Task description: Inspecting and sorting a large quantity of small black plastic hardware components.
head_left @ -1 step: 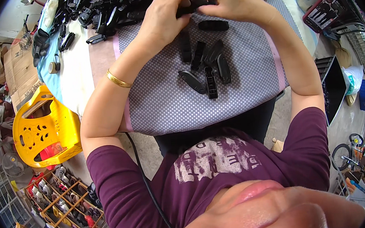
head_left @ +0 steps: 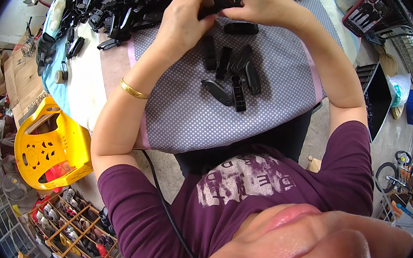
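Near the far side of the table, my left hand (head_left: 183,23) and my right hand (head_left: 261,2) are closed on one black elongated plastic piece (head_left: 221,4). Fingers cover much of it, so its exact kind does not show. A pale covering sits on one right fingertip. Just below the hands lies another black oblong piece (head_left: 241,29). Closer to me, several similar black pieces are loosely grouped on the patterned cloth, among them a smooth oval one (head_left: 217,92) and a slotted one (head_left: 238,95).
A large heap of black plastic parts (head_left: 108,11) spreads across the far table. The grey patterned cloth (head_left: 191,125) covers the near part. A yellow plastic chair (head_left: 74,143) stands at the left, and a wooden rack of shoes (head_left: 71,229) below it. A dark cable (head_left: 153,172) hangs beside my left arm.
My right hand has shifted very slightly left, and the held black piece has turned a little between my fingers. The loose pieces have not moved.
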Tool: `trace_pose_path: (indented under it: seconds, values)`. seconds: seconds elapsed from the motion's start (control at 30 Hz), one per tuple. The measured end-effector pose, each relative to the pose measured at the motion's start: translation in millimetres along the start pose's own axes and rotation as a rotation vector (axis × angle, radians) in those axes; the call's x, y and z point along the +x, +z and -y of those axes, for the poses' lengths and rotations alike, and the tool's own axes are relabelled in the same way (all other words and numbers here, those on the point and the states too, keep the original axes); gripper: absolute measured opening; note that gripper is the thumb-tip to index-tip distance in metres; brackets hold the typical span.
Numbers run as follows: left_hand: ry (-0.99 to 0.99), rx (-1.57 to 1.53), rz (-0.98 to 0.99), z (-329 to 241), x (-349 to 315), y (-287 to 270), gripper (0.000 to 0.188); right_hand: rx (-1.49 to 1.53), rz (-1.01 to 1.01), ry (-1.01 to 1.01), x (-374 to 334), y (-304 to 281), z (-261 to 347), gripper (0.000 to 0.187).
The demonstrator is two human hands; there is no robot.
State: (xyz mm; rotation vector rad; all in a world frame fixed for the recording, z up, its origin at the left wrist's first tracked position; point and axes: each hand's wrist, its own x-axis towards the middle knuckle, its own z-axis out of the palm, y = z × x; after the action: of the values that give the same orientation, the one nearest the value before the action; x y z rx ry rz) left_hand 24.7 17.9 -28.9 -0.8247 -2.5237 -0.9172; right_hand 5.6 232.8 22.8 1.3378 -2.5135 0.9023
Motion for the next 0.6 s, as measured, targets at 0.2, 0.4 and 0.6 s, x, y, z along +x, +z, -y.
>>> trace_pose_path:
  seconds: [0.2,0.4,0.6]
  values:
    - [-0.519,-0.954,-0.123,43.7,0.5,-6.2,0.011,0.45,-0.33,0.296,4.3,28.9,16.9,0.06]
    - [-0.443,-1.344,-0.211,25.1,-5.7,-5.7,0.021,0.467,-0.36,0.365,-0.6,33.4,31.7,0.03]
    - [-0.548,-1.211,-0.275,-7.2,-0.6,-19.8,0.017,0.55,-0.382,0.32,0.7,33.7,16.1,0.025]
